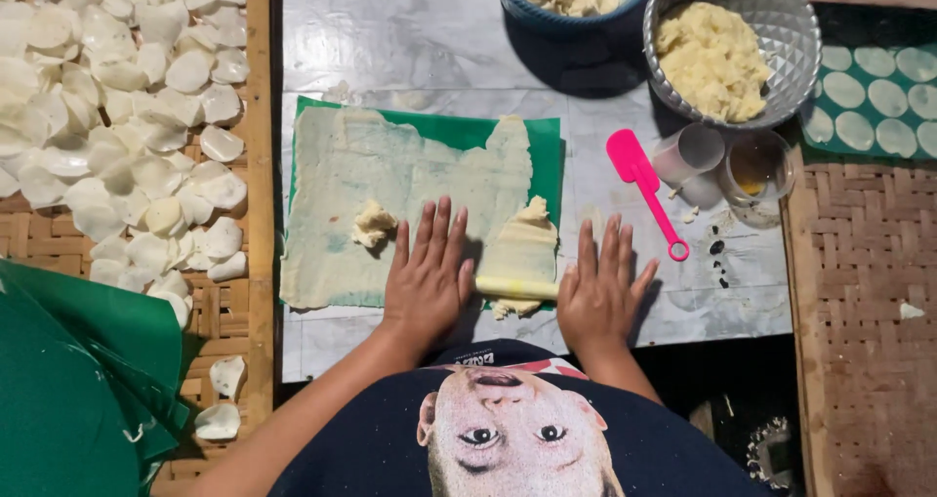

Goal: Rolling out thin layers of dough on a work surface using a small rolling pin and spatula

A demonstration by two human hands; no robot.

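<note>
A thin, pale dough sheet (390, 165) lies spread over a green mat (459, 131) on the grey work surface. A small lump of dough (373, 224) sits on the sheet. My left hand (427, 277) lies flat on the sheet's near right corner, fingers apart. My right hand (600, 292) lies flat on the surface just past the mat's right edge. Between them shows a pale yellow roller (517, 287), its ends running under both palms. A narrower strip of dough (527, 243) rises from the roller.
A pink spatula (639, 180) and two clear cups (688, 150) (759, 165) lie to the right. A silver bowl (795, 28) and a blue bowl (547, 19) hold dough. Several white discs (117, 97) cover the left woven tray; more discs sit on a green sheet (878, 97).
</note>
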